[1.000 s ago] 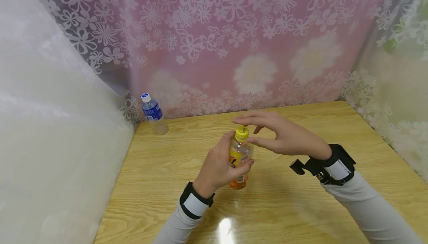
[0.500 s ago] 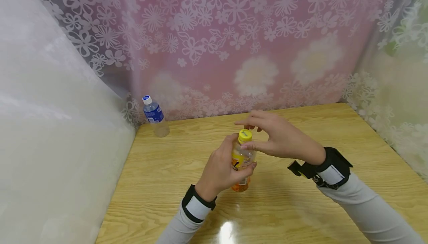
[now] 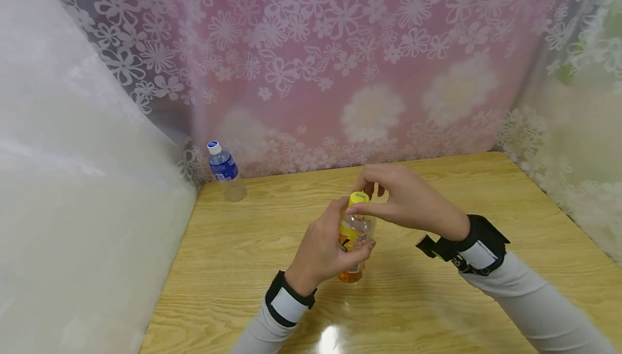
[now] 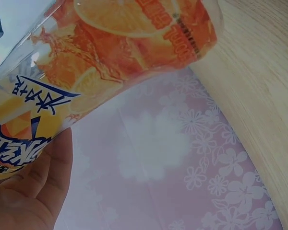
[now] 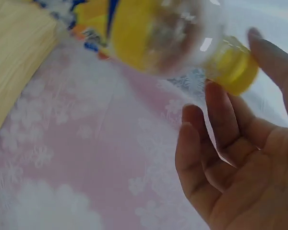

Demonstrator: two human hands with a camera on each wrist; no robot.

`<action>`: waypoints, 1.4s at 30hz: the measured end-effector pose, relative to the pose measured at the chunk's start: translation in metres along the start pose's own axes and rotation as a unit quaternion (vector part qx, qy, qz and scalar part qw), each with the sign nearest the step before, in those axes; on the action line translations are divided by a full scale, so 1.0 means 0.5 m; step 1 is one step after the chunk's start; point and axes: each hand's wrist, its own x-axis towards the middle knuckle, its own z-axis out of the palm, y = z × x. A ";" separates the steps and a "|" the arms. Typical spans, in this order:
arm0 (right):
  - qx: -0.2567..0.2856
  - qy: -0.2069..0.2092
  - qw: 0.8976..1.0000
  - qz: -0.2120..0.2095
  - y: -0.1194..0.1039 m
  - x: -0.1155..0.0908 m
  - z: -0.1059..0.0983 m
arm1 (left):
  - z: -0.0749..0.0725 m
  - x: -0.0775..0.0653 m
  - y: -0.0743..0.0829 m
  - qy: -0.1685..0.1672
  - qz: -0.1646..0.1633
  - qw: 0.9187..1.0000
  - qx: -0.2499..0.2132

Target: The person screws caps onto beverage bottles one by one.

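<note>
Your right hand [image 3: 408,198] has just closed in on the yellow cap [image 3: 358,197], seemingly pinching it, though the wrist view blurs; your left hand [image 3: 322,246] curls its fingers round the orange-drink bottle [image 3: 358,226] before you, so both look held.

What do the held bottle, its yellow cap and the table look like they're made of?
Held bottle: probably clear, glossy plastic; it's see-through near the neck, with bright highlights.
Yellow cap: likely plastic; its colour is even, with a slight shine.
Table: wood or wood-look laminate, I can't tell which; grain shows, and a bright reflection suggests a smooth, glossy finish.
</note>
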 end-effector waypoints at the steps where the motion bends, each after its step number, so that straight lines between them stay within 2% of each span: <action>1: -0.007 0.001 1.000 0.005 -0.002 0.000 0.002 | 0.000 0.000 0.000 0.002 0.001 1.000 0.003; 4: 0.016 -0.016 1.000 -0.013 -0.002 -0.003 -0.003 | -0.002 0.001 -0.001 0.009 0.005 1.000 0.005; 8: 0.095 -0.061 0.993 -0.045 0.009 -0.014 -0.022 | -0.003 0.003 -0.002 0.012 0.012 1.000 0.001; 12: 0.121 -0.087 0.987 -0.067 0.019 -0.018 -0.030 | -0.003 0.003 -0.002 0.010 0.016 1.000 0.001; 16: 0.098 -0.067 0.991 -0.062 0.022 -0.017 -0.025 | -0.001 0.000 -0.003 0.008 0.016 1.000 -0.002; 20: 0.054 -0.031 0.998 -0.034 0.017 -0.008 -0.014 | 0.001 -0.001 -0.002 0.006 0.016 1.000 -0.010; 22: 0.030 -0.024 0.999 -0.022 0.012 -0.004 -0.010 | 0.001 0.000 -0.002 0.006 0.019 1.000 -0.010; 24: 0.026 -0.033 0.999 -0.015 0.009 -0.005 -0.011 | 0.001 0.001 -0.002 0.007 0.023 1.000 -0.009; 26: 0.044 -0.055 0.997 -0.027 0.010 -0.008 -0.016 | 0.000 0.003 -0.002 0.004 0.022 1.000 -0.010; 29: 0.101 -0.092 0.989 -0.051 0.017 -0.015 -0.027 | 0.000 0.003 -0.002 -0.001 0.015 1.000 -0.007; 31: 0.118 -0.100 0.986 -0.060 0.020 -0.018 -0.029 | 0.001 0.002 -0.002 -0.001 0.010 1.000 0.000; 33: 0.108 -0.089 0.988 -0.061 0.018 -0.019 -0.026 | 0.003 0.000 -0.002 -0.001 0.009 1.000 0.006; 36: 0.052 -0.054 0.995 -0.065 0.009 -0.016 -0.015 | 0.009 -0.002 -0.002 -0.002 0.012 1.000 0.014; 39: 0.005 -0.029 0.997 -0.071 0.000 -0.015 -0.006 | 0.013 -0.003 -0.001 -0.003 0.014 1.000 0.014; 42: 0.017 -0.031 0.996 -0.077 -0.001 -0.017 -0.008 | 0.014 -0.003 0.000 -0.002 0.017 1.000 0.008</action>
